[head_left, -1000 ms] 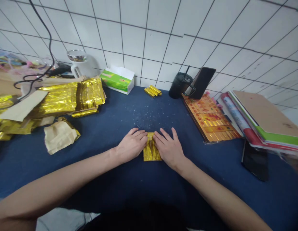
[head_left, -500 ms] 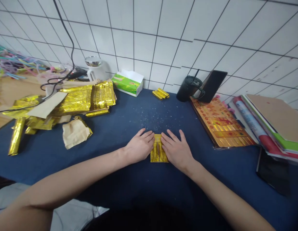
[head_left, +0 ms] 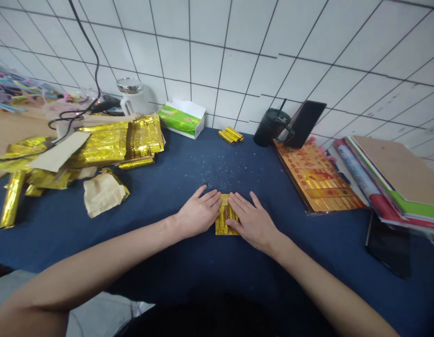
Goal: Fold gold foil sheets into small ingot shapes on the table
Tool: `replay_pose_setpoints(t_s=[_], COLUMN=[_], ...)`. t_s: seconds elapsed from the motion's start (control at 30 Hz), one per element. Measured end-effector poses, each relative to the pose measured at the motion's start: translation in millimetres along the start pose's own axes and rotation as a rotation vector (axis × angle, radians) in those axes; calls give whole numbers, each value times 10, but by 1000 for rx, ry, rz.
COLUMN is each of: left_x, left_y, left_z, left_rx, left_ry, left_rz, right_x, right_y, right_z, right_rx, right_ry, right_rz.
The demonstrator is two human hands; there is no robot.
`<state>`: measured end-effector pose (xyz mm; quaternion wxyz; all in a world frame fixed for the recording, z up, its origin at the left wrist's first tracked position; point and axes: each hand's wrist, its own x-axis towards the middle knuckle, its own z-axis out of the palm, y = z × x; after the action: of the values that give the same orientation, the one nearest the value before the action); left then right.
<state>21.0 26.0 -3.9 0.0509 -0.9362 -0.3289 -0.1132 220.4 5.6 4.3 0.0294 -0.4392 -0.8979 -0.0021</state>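
Note:
A small folded sheet of gold foil paper [head_left: 222,224] lies flat on the dark blue tabletop [head_left: 175,281] in front of me. My left hand [head_left: 199,213] rests flat with its fingertips on the sheet's left edge. From the other side, my right hand [head_left: 254,220] lies over the right edge, fingers stretched, its thumb across the middle of the foil. Both palms face down. Parts of the sheet's sides are hidden beneath the fingers.
At the left lie a pile of gold foil paper [head_left: 104,142], a crumpled piece [head_left: 103,194] and a foil roll [head_left: 12,199]. Behind are a tissue pack [head_left: 182,119], small gold rolls [head_left: 231,135], a black cup [head_left: 271,126] and a phone [head_left: 304,124]. Printed gold paper [head_left: 318,178] lies right.
My right thumb has moved inward onto the middle of the foil sheet. The view has shifted slightly, and my left hand stays at the sheet's left edge.

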Motion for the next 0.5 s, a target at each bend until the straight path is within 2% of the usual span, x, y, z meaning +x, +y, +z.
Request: replay_pose_setpoints(t_s=[0.3, 0.5], left_x=[-165, -10], left_y=[-87, -192], left_z=[-45, -22], left_rx=[-90, -120], left_ry=[-122, -153], left_rz=[-41, -10], right_x=[-27, -2], right_y=[-14, 16], right_z=[-12, -21], right_rx=[-91, -129], right_ry=[39, 74], right_rz=[48, 117])
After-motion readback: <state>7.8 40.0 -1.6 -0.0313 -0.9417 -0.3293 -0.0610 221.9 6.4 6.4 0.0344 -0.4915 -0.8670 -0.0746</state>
